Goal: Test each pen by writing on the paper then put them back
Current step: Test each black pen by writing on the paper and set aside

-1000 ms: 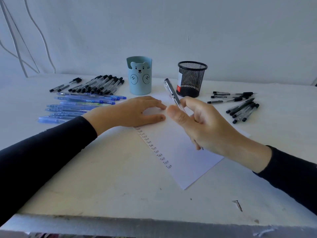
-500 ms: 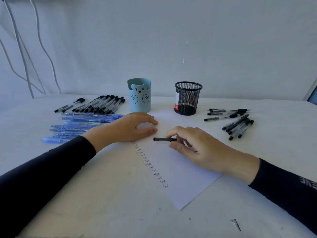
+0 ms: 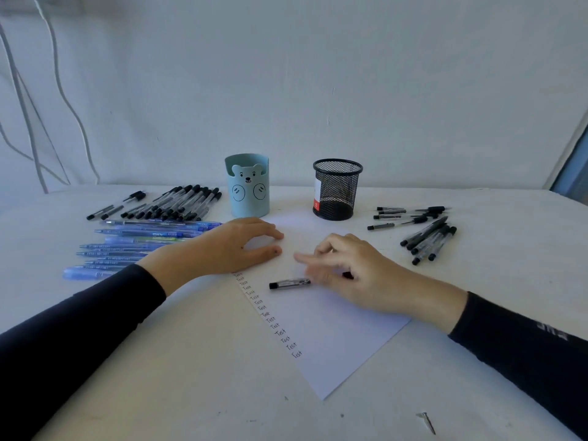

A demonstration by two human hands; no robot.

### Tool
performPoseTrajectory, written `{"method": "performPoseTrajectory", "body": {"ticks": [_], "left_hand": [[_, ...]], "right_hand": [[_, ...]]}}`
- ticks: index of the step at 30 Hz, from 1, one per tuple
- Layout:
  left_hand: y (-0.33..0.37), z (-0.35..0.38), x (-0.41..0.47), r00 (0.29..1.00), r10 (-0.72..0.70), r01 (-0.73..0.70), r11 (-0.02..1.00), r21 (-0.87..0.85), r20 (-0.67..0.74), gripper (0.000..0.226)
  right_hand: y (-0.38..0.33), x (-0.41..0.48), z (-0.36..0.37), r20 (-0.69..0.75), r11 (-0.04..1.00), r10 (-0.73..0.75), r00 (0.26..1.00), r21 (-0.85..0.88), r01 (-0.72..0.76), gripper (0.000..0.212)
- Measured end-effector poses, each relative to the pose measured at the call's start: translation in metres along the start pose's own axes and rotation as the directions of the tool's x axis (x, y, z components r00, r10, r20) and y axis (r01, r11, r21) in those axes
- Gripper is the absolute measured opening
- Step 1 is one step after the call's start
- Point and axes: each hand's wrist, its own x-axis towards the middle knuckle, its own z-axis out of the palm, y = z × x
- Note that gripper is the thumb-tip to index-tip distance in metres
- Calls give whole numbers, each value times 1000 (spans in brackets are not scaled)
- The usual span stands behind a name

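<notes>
Pen (image 3: 289, 283) laid on paper (image 3: 334, 338) marked "Test"
Its axis is set left-right, black end leftward; left hand (image 3: 229, 246) is laid flat, fingers released; right hand (image 3: 359, 275) is blurred, so its hold cannot be told.

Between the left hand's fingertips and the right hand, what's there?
Only a narrow strip of bare paper. The head view shows nothing lying between the left hand and the right hand.

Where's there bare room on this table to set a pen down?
Bare table shows between the left sleeve and the paper, and beyond the loose black pens on the right. Crowded: blue pens left of the bear cup.
</notes>
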Motion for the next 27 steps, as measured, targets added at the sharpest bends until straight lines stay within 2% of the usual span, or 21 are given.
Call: {"method": "performPoseTrajectory", "body": {"ticks": [2, 4, 5, 7, 9, 15, 17, 19, 21, 23, 25, 27], "left_hand": [[6, -3, -2, 996, 43, -48, 996, -74, -72, 30], [20, -10, -6, 989, 73, -96, 976, -196, -126, 24], [29, -13, -8, 992, 76, -99, 961, -259, -100, 25], [47, -17, -14, 996, 92, -79, 934, -347, 21, 30], [59, -14, -18, 987, 115, -68, 935, -347, 116, 33], [60, -10, -19, 974, 177, -129, 946, -298, 140, 17], [57, -14, -20, 980, 193, -172, 943, -286, 46, 14], [50, -23, -18, 964, 181, -236, 923, -305, -196, 15], [34, -41, -14, 876, 61, -237, 918, -319, -478, 15], [9, -62, -12, 745, -138, -155, 916, -370, -653, 13], [-25, -78, -15, 653, -315, -12, 905, -425, -689, 6], [-62, -82, -22, 611, -433, 160, 887, -432, -662, 14]], "right_hand": [[16, 6, -15, -101, 997, 59, 993, 61, -53, 31], [44, 8, -31, -235, 983, 103, 967, -123, -135, 32], [57, 5, -38, -252, 950, 146, 957, -235, -206, 38], [78, -1, -47, -222, 863, 269, 937, -376, -337, 45], [88, -4, -49, -172, 813, 345, 923, -437, -385, 40], [84, -1, -48, -211, 806, 297, 931, -467, -363, 19], [81, -3, -47, -230, 811, 231, 945, -491, -318, 18], [73, -2, -46, -266, 843, 154, 952, -466, -267, 21], [60, 0, -46, -284, 891, 114, 952, -395, -224, 27], [47, 1, -42, -263, 921, 90, 960, -346, -181, 32], [35, 1, -34, -227, 923, 82, 970, -349, -159, 35], [23, 0, -24, -185, 922, 101, 977, -353, -162, 37]]}}
